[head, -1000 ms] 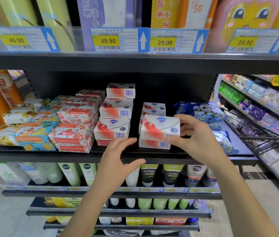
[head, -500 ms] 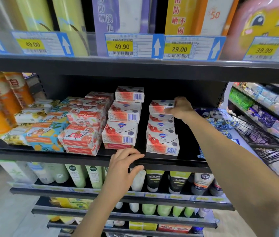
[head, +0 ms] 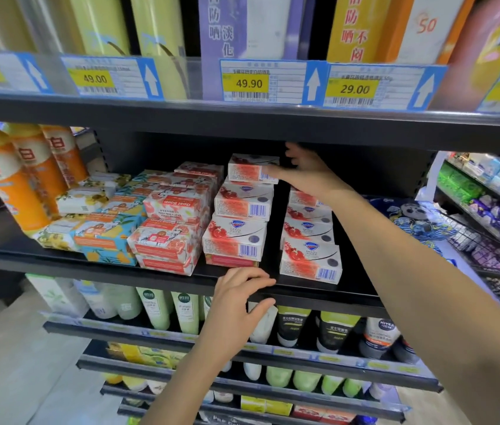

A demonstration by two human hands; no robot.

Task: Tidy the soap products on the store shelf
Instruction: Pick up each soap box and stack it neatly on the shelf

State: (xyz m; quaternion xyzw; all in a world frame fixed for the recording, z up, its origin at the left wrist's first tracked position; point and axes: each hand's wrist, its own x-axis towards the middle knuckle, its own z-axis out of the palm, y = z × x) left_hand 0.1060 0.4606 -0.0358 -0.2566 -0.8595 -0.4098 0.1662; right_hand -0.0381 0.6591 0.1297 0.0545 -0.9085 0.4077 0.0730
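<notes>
The right hand [head: 307, 176] lies against the right end of the top box [head: 251, 168] of red-and-white soap, with the thumb across its barcode face and the fingers reaching up behind it. The hand is smeared by motion, so I cannot tell whether it actually clasps the box. That box crowns the left stack [head: 239, 228] of matching cartons on the middle shelf [head: 43, 265]. Each carton carries a blue shield badge, a pomegranate picture and a barcode (the small word under the badge looks like "DETOX"). Just beside it, across a dark gap, stands the right stack [head: 311, 259] of the same cartons, its upper boxes partly hidden by the right forearm. The left hand [head: 236, 302] rests on the shelf's front lip below the left stack, fingers loosely bent on top and thumb out in front, holding nothing.

Left of the stacks lie pink packs [head: 175, 210] printed "Goat Soap", upside down. Beyond them are teal and yellow wrapped bars [head: 104, 237], then orange bottles [head: 25, 179] bearing the character 白. Price tags [head: 261, 82] on the shelf above read 49.00, 49.90 and 29.00, each with a white arrow on blue pointing up. On the shelf below, a tube [head: 379, 332] reads "NIVEA MEN".
</notes>
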